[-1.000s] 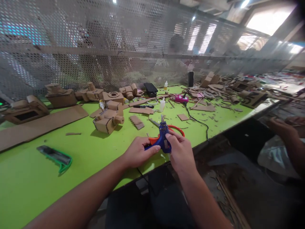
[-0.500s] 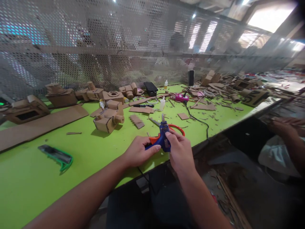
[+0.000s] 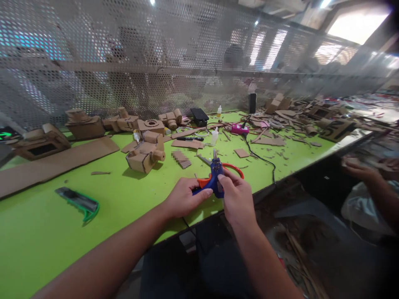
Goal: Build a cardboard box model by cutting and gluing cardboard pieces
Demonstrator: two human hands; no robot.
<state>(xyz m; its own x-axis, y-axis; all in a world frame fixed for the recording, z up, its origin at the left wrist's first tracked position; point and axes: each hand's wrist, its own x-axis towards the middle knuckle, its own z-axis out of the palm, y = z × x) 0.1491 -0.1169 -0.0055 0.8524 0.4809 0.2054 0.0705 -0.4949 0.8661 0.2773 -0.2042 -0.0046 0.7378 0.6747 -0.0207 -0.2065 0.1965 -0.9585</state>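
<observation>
A blue glue gun (image 3: 216, 176) with an orange trigger is held between both hands near the table's front edge, its metal nozzle pointing away from me. My left hand (image 3: 184, 197) is closed around its handle, thumb lying along the blue grip. My right hand (image 3: 238, 195) grips the back of its body, thumb pressed on the side. Just behind the gun lie scissors (image 3: 233, 169) with an orange handle, partly hidden by the gun and my right hand. A cardboard model (image 3: 145, 153) with a jutting tube stands to the left.
A green box cutter (image 3: 81, 203) and a long cardboard strip (image 3: 59, 166) lie at left. Small bottles (image 3: 215, 136), a pink device with a cord (image 3: 239, 128) and cardboard scraps spread behind. Perforated metal screening (image 3: 131, 62) backs the table. Another person's hand (image 3: 358, 168) shows at right.
The view has shifted slightly, so the table's things appear a little farther right. Both hands keep their hold on the glue gun. The other person's hand at right has moved.
</observation>
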